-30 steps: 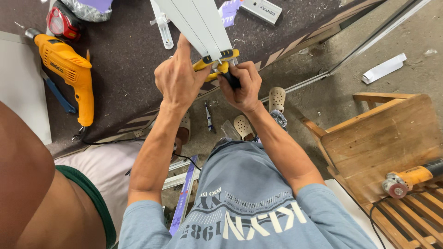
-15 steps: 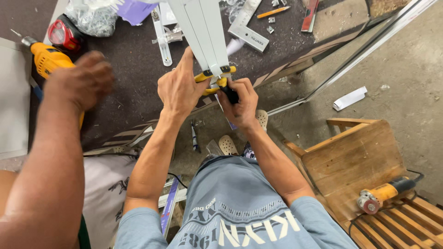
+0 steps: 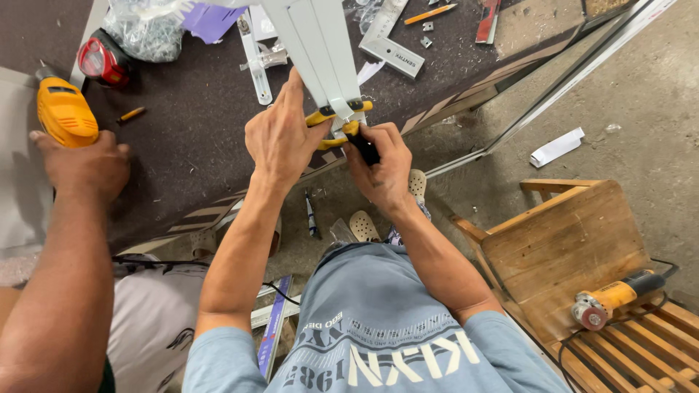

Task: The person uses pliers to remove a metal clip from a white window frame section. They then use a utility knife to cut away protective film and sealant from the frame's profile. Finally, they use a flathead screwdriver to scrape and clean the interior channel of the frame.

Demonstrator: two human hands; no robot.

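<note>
– Dark felt covers the workbench point(image 3: 189, 124), over a bare concrete floor. What's at the far left?

– A co-worker's hand point(image 3: 80, 167) lies on a yellow drill point(image 3: 65, 113), well apart from the job. A red case point(image 3: 102, 62) and a clear bag of small hardware point(image 3: 149, 33) lie further up the felt.

– And the person's own hands?

– The left hand point(image 3: 280, 138) comes first. Its index finger lies along the pale metal profile point(image 3: 317, 44), which runs off the bench edge toward the body. The other fingers curl beside the yellow-handled tool point(image 3: 342, 120). I cannot tell whether they clasp it or only steady it.

– Where does the tool sit?

– Right at the near end of the profile, across it, between the two hands. The right hand point(image 3: 382, 164) is wrapped tight around its dark grip, just below the profile's end.

– How would you do this well?

– I'd keep the left hand pressing the profile flat so it cannot twist, and squeeze with the right hand squarely, not at a slant. The end hangs over the floor, so I'd judge a slip would drop the tool by the sandalled feet.

– Anything on the right?

– A wooden frame point(image 3: 575, 247) with an angle grinder point(image 3: 615, 298) lying on its slats, clear of both arms.
</note>
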